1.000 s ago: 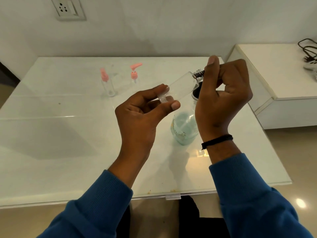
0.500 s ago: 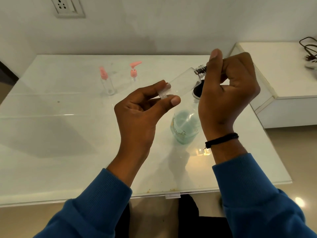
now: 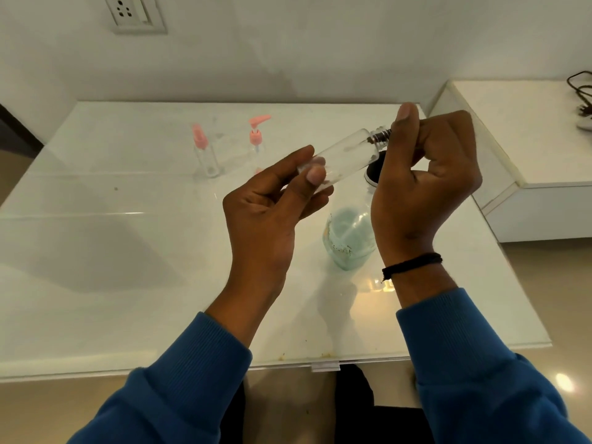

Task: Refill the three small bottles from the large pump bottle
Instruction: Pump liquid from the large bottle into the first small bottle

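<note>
The left hand (image 3: 272,206) pinches the base of an empty small bottle (image 3: 344,157), tilted toward 2 o'clock above the table (image 3: 128,251). The right hand (image 3: 423,187) curls round something dark at its neck. If the pinch slips, the bottle could drop onto the pump bottle (image 3: 349,238) at 6 o'clock.

Both arms wear a blue knit top with long sleeves; the left sleeve (image 3: 179,379) and the right sleeve (image 3: 474,363) end in ribbed cuffs just short of the wrists. A thin black thread band (image 3: 411,263) circles the right wrist. Both hands are bare.
</note>
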Tool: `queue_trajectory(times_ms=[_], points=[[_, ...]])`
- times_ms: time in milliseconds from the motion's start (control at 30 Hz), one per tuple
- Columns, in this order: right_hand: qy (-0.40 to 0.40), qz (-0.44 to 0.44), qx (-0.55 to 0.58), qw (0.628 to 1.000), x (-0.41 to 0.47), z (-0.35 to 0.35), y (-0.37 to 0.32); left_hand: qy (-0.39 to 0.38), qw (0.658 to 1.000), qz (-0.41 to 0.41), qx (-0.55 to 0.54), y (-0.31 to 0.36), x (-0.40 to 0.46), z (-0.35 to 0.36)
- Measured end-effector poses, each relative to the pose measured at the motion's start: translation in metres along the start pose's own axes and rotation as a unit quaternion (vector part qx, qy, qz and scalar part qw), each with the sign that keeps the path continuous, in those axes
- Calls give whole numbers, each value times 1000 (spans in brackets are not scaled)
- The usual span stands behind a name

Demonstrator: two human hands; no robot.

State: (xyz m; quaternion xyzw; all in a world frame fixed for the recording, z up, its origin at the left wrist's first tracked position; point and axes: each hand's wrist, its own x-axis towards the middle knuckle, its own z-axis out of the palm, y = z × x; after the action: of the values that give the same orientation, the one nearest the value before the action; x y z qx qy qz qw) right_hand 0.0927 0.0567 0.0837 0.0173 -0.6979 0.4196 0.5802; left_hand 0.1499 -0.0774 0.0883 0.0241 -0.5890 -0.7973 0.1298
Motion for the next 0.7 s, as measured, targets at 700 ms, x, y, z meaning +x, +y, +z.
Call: queue_trajectory(times_ms=[700], points=[[-8, 1, 6, 1000, -2, -1, 0, -10, 1000, -5, -8, -4, 2, -2]])
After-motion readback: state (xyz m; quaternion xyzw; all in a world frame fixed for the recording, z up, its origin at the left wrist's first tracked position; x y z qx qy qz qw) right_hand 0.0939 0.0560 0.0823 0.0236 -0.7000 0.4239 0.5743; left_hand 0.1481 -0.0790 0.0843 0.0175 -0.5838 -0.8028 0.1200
